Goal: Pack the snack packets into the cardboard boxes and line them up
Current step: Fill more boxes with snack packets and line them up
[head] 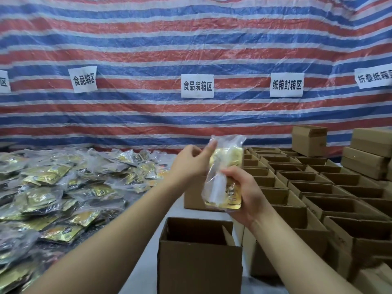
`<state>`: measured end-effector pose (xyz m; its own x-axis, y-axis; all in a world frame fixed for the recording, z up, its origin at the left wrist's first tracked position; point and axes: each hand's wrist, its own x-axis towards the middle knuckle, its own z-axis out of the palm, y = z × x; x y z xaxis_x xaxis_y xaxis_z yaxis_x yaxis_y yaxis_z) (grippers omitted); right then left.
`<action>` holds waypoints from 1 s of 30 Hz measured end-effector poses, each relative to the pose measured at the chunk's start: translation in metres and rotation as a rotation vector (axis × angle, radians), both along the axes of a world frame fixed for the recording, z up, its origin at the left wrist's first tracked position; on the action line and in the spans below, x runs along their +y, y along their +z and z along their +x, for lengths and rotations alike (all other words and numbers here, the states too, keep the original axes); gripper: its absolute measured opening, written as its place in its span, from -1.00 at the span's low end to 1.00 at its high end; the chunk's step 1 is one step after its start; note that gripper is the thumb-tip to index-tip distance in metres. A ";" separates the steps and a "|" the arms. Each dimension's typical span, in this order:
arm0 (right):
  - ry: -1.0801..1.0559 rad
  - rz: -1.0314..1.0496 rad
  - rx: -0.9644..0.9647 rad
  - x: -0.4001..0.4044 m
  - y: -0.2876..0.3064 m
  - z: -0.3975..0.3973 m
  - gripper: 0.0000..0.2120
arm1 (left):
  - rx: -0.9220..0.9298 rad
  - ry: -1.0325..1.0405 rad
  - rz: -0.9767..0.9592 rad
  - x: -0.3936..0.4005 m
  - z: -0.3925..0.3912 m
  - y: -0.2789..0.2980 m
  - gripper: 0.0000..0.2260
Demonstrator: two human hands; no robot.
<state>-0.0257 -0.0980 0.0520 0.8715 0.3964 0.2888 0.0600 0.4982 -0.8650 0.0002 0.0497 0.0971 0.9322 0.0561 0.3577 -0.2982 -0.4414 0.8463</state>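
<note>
Both hands hold one clear packet [222, 172] upright above the worktop [146, 262]. The right hand [244, 194] grips the lower part of the packet, fingers wrapped round its right edge and thumb across the front; a gold inner sachet shows at the packet's bottom. The left hand [192, 161] pinches the packet's upper left edge between thumb and forefinger, the remaining fingers curled closed. The packet is in the air, above and slightly behind an open box [199, 262] that stands nearest the camera with its flaps upright; the interior of this box is dark and its contents cannot be determined. A second box [194, 197] stands directly behind it, partly hidden by the hands and packet. To the right, open boxes [318, 187] stand in close rows, touching one another, extending from the near right corner toward the back. Behind these rows, closed boxes [364, 153] are stacked at the far right. To the left, a loose pile of packets [57, 187] in gold and dark wrappers covers the worktop, well apart from the held packet. A striped tarpaulin [191, 49] in red, white and blue hangs behind the worktop and carries white paper labels [197, 85] with printed characters.
</note>
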 end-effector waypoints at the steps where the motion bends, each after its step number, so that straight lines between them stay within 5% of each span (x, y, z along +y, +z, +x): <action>1: -0.037 0.028 0.025 -0.001 -0.001 0.003 -0.58 | 0.074 -0.039 -0.122 0.009 0.000 -0.001 -0.36; 3: -0.144 0.041 0.051 -0.005 -0.004 0.008 -0.63 | 0.175 -0.049 -0.184 0.031 -0.001 -0.016 -0.47; 8: -0.482 -0.139 0.023 0.005 -0.027 0.015 -0.74 | 0.419 -0.078 0.159 0.080 -0.012 -0.110 -0.75; 12: -0.322 -0.255 0.118 0.023 -0.053 0.010 -0.73 | 0.642 -0.133 -0.168 0.080 -0.020 -0.143 -0.74; 18: -0.003 -0.782 -0.090 0.011 -0.055 0.014 -0.66 | 0.581 -0.043 -0.086 0.079 -0.017 -0.148 -0.74; 25: 0.118 -1.327 -0.378 -0.004 -0.036 0.015 -0.64 | 0.563 -0.060 -0.053 0.079 -0.018 -0.147 -0.73; 30: 0.152 -1.446 -0.411 -0.004 -0.038 0.014 -0.66 | 0.558 -0.079 -0.040 0.077 -0.021 -0.145 -0.71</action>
<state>-0.0118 -0.1019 0.0139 0.7552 0.6207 -0.2108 0.4406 -0.7187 -0.5379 -0.0206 0.1270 -0.0484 0.9814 -0.0176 -0.1914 0.1684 -0.4004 0.9007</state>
